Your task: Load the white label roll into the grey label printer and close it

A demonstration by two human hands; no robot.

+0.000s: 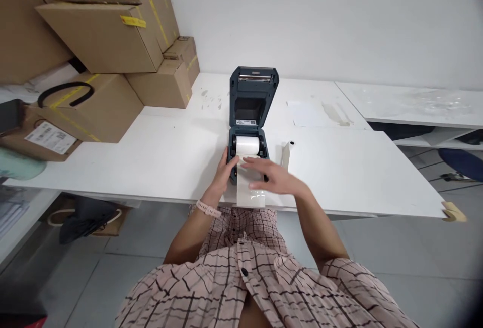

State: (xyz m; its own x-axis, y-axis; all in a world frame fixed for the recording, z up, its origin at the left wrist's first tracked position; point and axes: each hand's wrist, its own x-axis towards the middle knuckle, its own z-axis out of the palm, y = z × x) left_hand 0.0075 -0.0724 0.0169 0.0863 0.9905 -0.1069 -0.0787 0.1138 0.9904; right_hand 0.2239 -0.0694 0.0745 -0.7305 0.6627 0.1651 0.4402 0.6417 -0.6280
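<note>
A dark blue label printer (231,169) stands on the white table with its lid (254,96) raised. Inside it sits a roll of white labels (247,145), and a strip of label paper (247,194) runs from it over the front and past the table edge. My left hand (223,171) grips the printer's left side, its thumb over the front by the strip's edge. Above the strip, the fingers of my right hand (273,176) are stretched out and apart, holding nothing; whether they touch the paper I cannot tell. Right of the printer lies a small partly unwound roll (287,153).
Stacked cardboard boxes (101,41) fill the table's left side, with a black curved strap (66,89) on one. White sheets (307,113) lie at the back right of the table (181,162). A wall rises behind it. A blue seat (461,162) shows at the far right.
</note>
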